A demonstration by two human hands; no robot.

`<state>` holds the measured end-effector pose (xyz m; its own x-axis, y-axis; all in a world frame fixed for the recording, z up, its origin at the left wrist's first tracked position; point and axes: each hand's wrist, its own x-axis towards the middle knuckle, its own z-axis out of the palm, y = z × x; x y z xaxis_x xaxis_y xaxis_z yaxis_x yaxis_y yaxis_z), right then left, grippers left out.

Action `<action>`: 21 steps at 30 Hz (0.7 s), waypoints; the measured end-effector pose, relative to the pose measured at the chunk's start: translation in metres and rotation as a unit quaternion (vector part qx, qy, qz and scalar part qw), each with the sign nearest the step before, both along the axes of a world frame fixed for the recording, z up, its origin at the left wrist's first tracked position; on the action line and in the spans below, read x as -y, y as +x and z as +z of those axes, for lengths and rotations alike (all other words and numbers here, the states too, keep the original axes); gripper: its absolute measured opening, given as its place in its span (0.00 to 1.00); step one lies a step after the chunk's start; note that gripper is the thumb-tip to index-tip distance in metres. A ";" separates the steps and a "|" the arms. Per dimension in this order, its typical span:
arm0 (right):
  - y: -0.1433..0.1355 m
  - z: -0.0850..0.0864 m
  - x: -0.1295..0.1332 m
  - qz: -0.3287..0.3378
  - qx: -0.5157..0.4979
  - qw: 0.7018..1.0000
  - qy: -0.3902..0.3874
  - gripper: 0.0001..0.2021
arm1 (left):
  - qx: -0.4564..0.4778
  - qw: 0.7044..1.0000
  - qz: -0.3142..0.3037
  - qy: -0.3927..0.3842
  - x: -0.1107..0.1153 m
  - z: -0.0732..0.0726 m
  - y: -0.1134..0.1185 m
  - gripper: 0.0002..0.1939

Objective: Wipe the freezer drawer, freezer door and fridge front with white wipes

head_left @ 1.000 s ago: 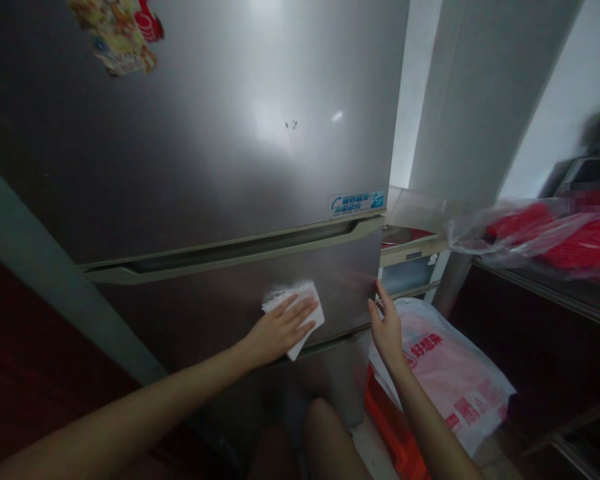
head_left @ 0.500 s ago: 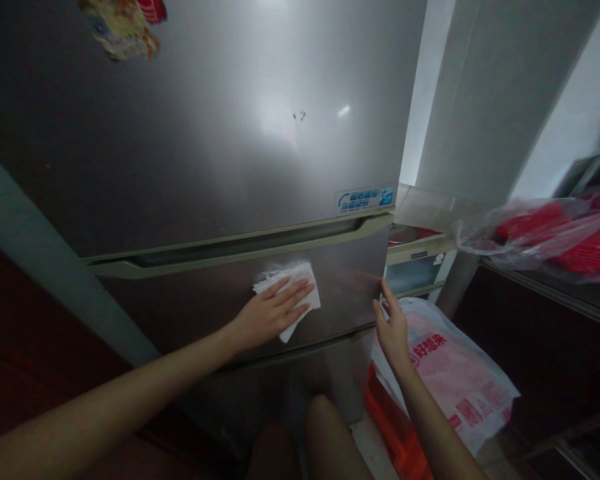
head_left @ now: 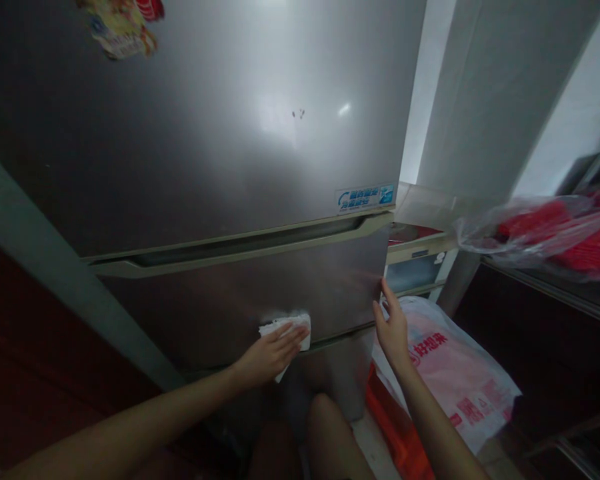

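Note:
My left hand presses a folded white paper towel against the lower part of the fridge's middle door, its fingers laid out over the towel. The towel lies close above the seam to the bottom door. My right hand rests at the right edge of the middle door, thumb and fingers apart, holding nothing. Part of the towel is hidden under my left fingers.
A white plastic bag with red print stands right of the fridge over an orange-red container. Red items in clear plastic lie on a surface at right. My knees are close before the bottom door.
My left hand has slid the paper towel down the middle door, from about its centre to near its lower edge. My right hand has stayed in place.

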<state>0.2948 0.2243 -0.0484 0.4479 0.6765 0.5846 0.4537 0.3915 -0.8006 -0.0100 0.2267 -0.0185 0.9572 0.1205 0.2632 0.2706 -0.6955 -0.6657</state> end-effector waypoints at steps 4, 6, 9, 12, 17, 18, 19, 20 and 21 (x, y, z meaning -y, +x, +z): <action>-0.001 0.000 0.000 0.000 0.002 1.000 0.000 0.28 | -0.022 1.000 0.014 -0.008 0.002 -0.005 -0.006 0.14; -0.002 0.000 0.000 -0.004 0.001 1.000 0.002 0.28 | -0.035 0.999 0.013 -0.004 0.003 0.011 -0.006 0.14; -0.002 0.000 0.000 -0.008 0.001 1.000 0.004 0.28 | -0.020 1.000 0.022 0.009 0.003 0.055 -0.007 0.15; -0.002 0.000 0.000 -0.009 0.005 1.000 0.002 0.28 | 0.018 0.998 0.051 0.028 0.003 0.108 -0.009 0.16; -0.003 0.001 0.001 -0.011 0.007 1.000 -0.004 0.30 | 0.079 0.988 0.092 0.090 0.004 0.149 -0.012 0.18; -0.004 0.002 0.001 -0.010 0.008 1.000 -0.005 0.30 | 0.078 0.989 0.092 0.086 0.004 0.145 -0.012 0.18; -0.004 0.002 0.002 -0.010 0.010 1.000 -0.005 0.30 | 0.072 0.991 0.087 0.075 0.005 0.135 -0.012 0.18; -0.004 0.002 0.002 -0.010 0.012 1.000 -0.004 0.29 | 0.064 0.993 0.076 0.062 0.005 0.123 -0.012 0.17; -0.004 0.002 0.002 -0.009 0.014 1.000 -0.003 0.29 | 0.053 0.996 0.063 0.046 0.005 0.107 -0.013 0.16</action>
<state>0.2911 0.2219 -0.0459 0.4443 0.6713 0.5932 0.4828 0.3784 -0.7898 -0.0231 0.2218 0.0883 0.9025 0.2083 0.3771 0.4236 -0.5886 -0.6885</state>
